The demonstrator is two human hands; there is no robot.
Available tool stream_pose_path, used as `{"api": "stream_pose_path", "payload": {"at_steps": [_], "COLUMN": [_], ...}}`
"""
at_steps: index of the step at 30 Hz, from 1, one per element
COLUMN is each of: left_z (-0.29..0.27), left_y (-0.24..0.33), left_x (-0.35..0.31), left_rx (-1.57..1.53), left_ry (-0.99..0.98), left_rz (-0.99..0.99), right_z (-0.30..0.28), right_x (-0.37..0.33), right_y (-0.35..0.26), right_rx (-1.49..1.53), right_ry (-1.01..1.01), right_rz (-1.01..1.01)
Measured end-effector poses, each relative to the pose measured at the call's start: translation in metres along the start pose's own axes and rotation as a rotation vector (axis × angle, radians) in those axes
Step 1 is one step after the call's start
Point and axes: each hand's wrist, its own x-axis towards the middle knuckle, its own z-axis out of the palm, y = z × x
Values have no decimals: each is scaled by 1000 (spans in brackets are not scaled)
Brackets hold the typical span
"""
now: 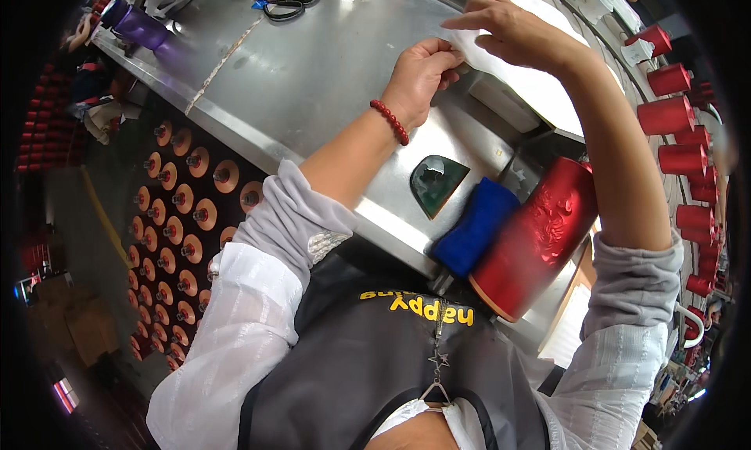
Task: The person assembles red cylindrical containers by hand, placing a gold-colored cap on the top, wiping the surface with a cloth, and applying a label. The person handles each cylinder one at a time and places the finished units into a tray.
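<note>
My left hand [422, 76], with a red bead bracelet at its wrist, pinches the edge of a white sheet [540, 98] over the metal table. Close by on the right, my right hand [512, 31] hovers over the same sheet, index finger stretched out and the other fingers loosely bent. Its fingertips are near a translucent part of the sheet; whether they touch it is unclear. Nearer my body lies a dark green half-round piece [440, 185] with a glossy patch. Next to it are a folded blue cloth [479, 225] and a shiny red cylinder [540, 235] with a raised relief, lying tilted.
Black-handled scissors [285, 2] and a purple bottle [141, 27] lie toward the table's far left. The metal table [313, 82] ends in a raised edge. Below its left side stand several red pieces with peach discs [227, 176]. Red cylinders [665, 115] line the right.
</note>
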Motion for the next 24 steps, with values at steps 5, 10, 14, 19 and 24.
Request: {"api": "stream_pose_path", "payload": {"at_steps": [5, 10, 14, 19, 24], "left_z": [2, -1, 2, 1, -4], "left_y": [-3, -3, -3, -6, -8], "left_x": [2, 4, 4, 8, 9], "left_rx": [-19, 58, 17, -15, -10], "left_ry": [72, 82, 46, 19, 15], "left_rz": [10, -19, 6, 8, 23], "right_z": [-12, -26, -21, -8, -19], "right_x": [18, -6, -3, 19, 4], "right_y": [7, 10, -4, -3, -3], "right_rx": [167, -1, -36, -19, -22], "right_ry": [-81, -24, -11, 22, 121], "right_rz": [-50, -15, -31, -179, -164]}}
